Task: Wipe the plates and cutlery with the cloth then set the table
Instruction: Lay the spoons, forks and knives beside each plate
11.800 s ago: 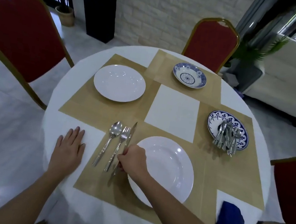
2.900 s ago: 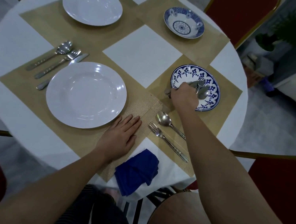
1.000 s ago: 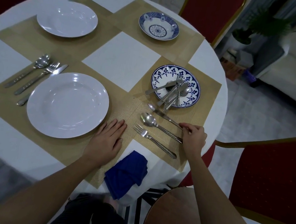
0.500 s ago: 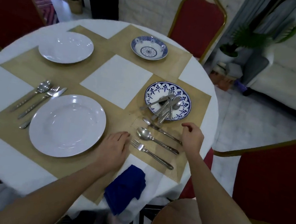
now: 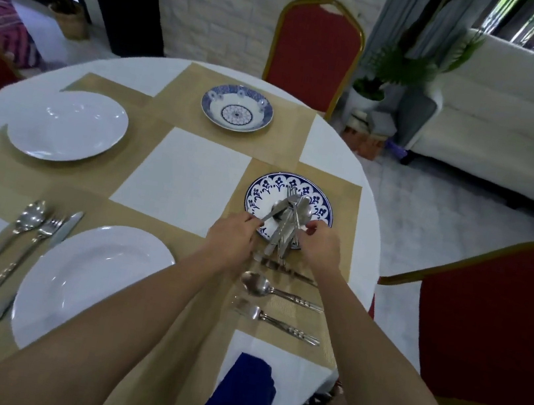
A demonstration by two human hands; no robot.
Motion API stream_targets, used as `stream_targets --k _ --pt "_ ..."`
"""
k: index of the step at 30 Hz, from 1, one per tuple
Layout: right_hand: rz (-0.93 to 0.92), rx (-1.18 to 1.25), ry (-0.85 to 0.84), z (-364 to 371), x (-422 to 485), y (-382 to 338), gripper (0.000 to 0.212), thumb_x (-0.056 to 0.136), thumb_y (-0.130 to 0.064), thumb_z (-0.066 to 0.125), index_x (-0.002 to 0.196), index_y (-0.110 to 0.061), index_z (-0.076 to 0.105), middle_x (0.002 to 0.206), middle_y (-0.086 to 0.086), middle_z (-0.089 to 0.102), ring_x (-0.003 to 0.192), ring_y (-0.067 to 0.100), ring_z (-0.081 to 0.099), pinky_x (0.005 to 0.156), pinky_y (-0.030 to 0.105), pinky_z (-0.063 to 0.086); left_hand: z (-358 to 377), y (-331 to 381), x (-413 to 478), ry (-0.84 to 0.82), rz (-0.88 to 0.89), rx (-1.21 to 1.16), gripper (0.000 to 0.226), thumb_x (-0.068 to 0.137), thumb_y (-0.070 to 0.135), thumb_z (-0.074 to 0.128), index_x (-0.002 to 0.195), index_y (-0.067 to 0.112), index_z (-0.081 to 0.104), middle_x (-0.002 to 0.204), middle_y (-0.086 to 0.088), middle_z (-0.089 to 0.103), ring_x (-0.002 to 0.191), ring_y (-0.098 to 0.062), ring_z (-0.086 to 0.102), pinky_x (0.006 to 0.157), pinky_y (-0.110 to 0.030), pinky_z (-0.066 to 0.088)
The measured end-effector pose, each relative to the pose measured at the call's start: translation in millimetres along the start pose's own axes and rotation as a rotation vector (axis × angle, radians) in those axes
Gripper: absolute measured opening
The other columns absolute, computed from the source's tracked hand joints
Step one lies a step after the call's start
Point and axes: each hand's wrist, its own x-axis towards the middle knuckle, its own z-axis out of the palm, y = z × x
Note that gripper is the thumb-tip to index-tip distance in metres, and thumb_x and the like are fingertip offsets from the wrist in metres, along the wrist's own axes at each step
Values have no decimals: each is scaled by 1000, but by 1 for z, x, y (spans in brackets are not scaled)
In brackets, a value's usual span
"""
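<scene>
Round table (image 5: 187, 173): on its right-side blue-patterned plate (image 5: 256, 194), the cutlery pile (image 5: 289, 219) lies with handles toward the person. Left hand (image 5: 231, 237) pinches a knife (image 5: 275, 208) slanting out leftward; right hand (image 5: 320, 245) curls at the pile's right edge, hold unclear.

Left grip (image 5: 231, 233), right grip (image 5: 321, 243) now at cutlery (image 5: 293, 210)

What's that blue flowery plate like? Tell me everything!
The plate is round, white and glossy like china, with a dark blue flower border. It lies flat on a tan placemat. A heap of silver cutlery lies on it; the left hand and right hand pinch pieces at its near rim.
</scene>
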Motion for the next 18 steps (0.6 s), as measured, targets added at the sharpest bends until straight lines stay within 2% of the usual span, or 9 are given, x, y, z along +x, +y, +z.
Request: stream_targets --k 3,5,7,9,12,15,18 --pt "62 -136 -22 5 3 -4 33 88 -41 61 116 -23 59 103 3 65 91 23 63 74 31 50 7 -3 13 -75 -21 30 44 94 18 42 137 22 44 127 -3 52 112 -25 52 84 -38 48" --pt "81 -187 -34 6 2 -4 30 88 -40 61 110 -20 59 97 3 64 87 22 60 70 28 45 11 -4 17 -77 -52 21 42 93 12 43 134 22 45 124 -2 51 106 -26 55 78 -38 49" --pt "96 -183 -35 8 2 -5 25 90 -37 61 104 -17 60 93 3 63 84 21 58 69 28 43 14 -6 21 -80 -70 -24 41 90 7 45 128 22 46 121 -3 51 102 -28 57 74 -39 51" --pt "104 -157 -23 9 0 -5 21 90 -34 61 101 -16 63 93 1 65 83 20 57 69 28 43 16 -6 24 -91 -67 -70 41 87 5 47 125 21 47 119 -4 51 100 -30 58 76 -42 52" --pt "109 -115 13 9 -3 -7 14 90 -26 61 97 -15 66 89 0 63 79 16 54 68 25 39 15 -8 25 -68 -96 -174 30 87 8 49 114 20 53 111 -4 56 94 -30 59 79 -44 52" --pt "101 -98 58 8 -6 -9 11 89 -16 58 92 -11 67 88 3 66 77 17 55 67 26 41 14 -10 25 -31 -120 -231 23 88 12 54 110 15 55 111 -6 58 93 -29 59 79 -40 51" --pt "87 -110 68 7 -8 -9 13 89 -12 57 95 -7 68 93 8 68 78 17 54 67 26 40 14 -12 23 -11 -197 -301 23 88 18 61 111 13 57 110 -6 60 93 -24 60 73 -32 46"
